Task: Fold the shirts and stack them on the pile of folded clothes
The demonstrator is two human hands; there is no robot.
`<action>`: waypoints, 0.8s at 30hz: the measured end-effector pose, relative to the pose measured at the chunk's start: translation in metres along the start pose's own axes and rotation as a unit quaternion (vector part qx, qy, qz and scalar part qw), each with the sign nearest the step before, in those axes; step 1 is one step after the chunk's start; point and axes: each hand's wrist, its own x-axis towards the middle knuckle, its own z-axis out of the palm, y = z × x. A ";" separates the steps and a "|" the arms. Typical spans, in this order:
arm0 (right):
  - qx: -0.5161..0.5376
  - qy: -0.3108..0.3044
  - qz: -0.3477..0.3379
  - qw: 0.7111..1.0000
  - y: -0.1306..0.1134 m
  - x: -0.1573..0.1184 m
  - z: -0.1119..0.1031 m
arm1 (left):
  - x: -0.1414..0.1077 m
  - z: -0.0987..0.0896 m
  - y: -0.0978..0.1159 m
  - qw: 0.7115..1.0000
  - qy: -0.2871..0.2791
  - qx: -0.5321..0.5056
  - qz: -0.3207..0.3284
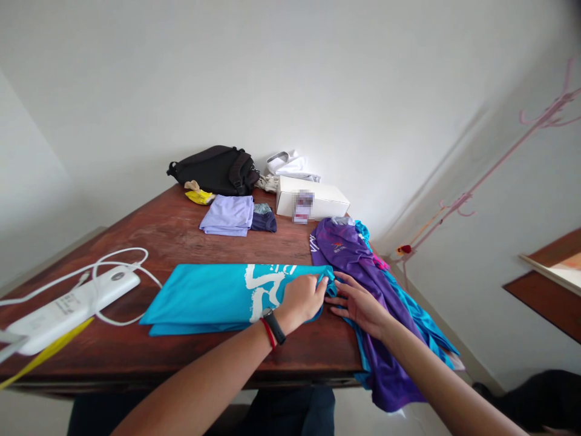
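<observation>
The left hand (302, 301) is curling closed, gripping the folded end of a turquoise shirt (204, 300) that is lying flat on the wooden table (181, 242). The right hand (358, 304) is resting open, fingers spread, on a purple jersey (340, 248) just beside the shirt.

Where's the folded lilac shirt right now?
In the head view, the folded lilac shirt lies at the far end of the wooden table, in front of the black backpack and left of the white box.
</observation>
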 end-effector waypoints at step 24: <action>-0.027 0.047 -0.007 0.998 -0.001 -0.005 -0.010 | -0.002 0.002 0.037 0.985 0.035 0.063 0.157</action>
